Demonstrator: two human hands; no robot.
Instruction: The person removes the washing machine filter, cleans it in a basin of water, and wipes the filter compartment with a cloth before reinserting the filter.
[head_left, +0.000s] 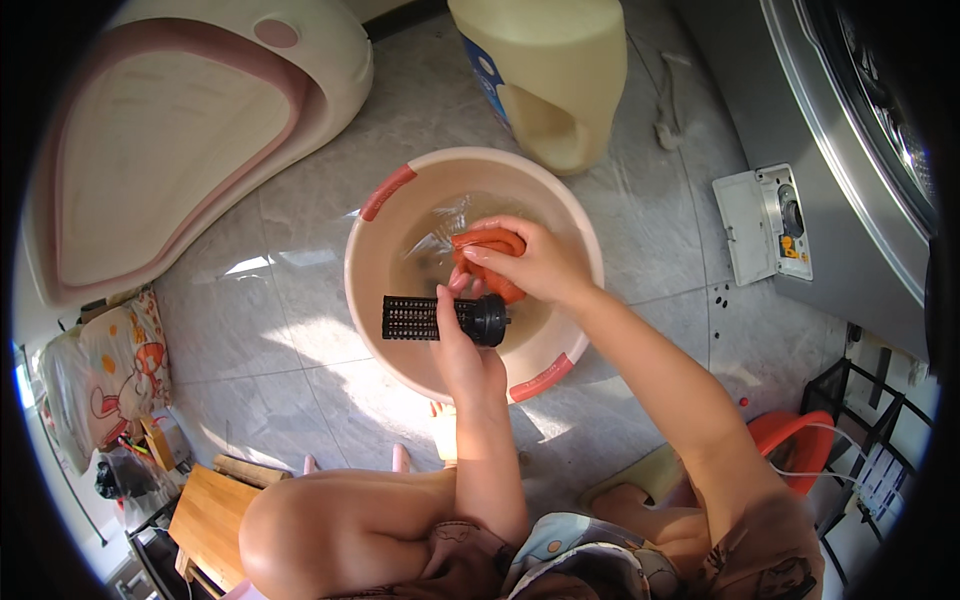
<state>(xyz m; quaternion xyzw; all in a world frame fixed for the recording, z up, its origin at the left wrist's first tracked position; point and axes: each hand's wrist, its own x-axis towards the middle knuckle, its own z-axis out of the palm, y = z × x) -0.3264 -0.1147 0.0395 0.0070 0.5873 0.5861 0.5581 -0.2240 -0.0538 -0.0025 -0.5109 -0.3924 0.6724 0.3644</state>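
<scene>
A black washing-machine drain filter (410, 318) with a mesh cage and a round cap lies sideways in my left hand (466, 349), over the basin. My right hand (538, 259) grips a folded orange-red cloth (491, 241) just above the filter's cap end. Some of my left fingers reach up to the cloth and are partly hidden by it. Below both hands stands a round pale-pink plastic basin (369, 300) with red grips on its rim. Murky water (424, 251) covers its bottom, with dark blurred spots in it.
A large yellowish plastic jug (544, 45) stands behind the basin. At right, a grey front-loading washing machine (720, 105) has its small white filter flap (742, 229) open. A white-and-pink baby bathtub (337, 82) is at upper left. A wooden stool (214, 525) sits at lower left.
</scene>
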